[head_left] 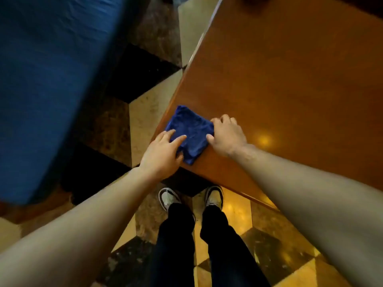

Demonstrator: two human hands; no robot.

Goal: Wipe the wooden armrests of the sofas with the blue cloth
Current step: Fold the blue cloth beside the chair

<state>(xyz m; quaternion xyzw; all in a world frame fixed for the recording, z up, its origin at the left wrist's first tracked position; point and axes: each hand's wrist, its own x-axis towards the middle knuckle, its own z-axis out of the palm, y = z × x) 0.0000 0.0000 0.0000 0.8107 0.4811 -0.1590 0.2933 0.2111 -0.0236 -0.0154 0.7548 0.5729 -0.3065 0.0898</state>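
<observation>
A folded blue cloth point(191, 132) lies on the near corner of a polished wooden table point(290, 83). My left hand point(161, 156) rests on the cloth's near left edge, fingers spread over it and thumb tucked beneath the fold. My right hand point(226, 136) grips the cloth's right edge, with the fingers curled at the far corner and the thumb at the near one. A blue upholstered sofa point(47, 90) fills the left of the view, blurred. A strip of brown wood point(41, 206) shows beneath the sofa's near end; no armrest is clearly visible.
The floor point(143, 112) between sofa and table is glossy tile in black, brown and cream blocks. My feet in pale shoes point(170, 197) stand just in front of the table's corner. A light reflects off the tabletop near my right wrist.
</observation>
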